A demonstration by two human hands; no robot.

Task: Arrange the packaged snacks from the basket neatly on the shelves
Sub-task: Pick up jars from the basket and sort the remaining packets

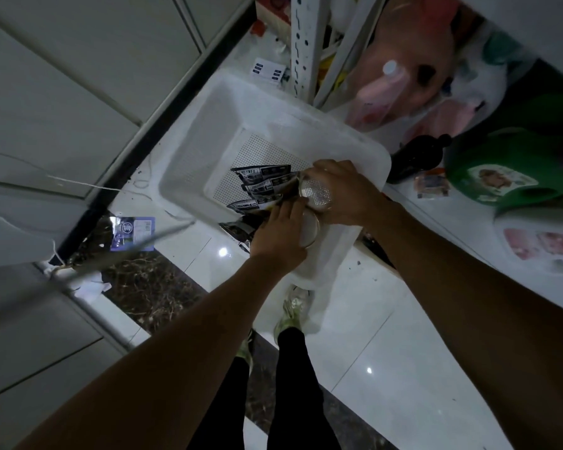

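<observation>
Both hands meet over the near corner of the white basket (208,102), which sits on the floor. The left hand (278,228) closes its fingers on the lower ends of the fanned black-and-white snack packets (264,186). The right hand (338,190) curls round the same bunch from the other side. To do this well, square the fan into one even stack before lifting, all faces one way, grip firm but not crushing. Then carry it to the shelf beyond the perforated upright (301,43).
</observation>
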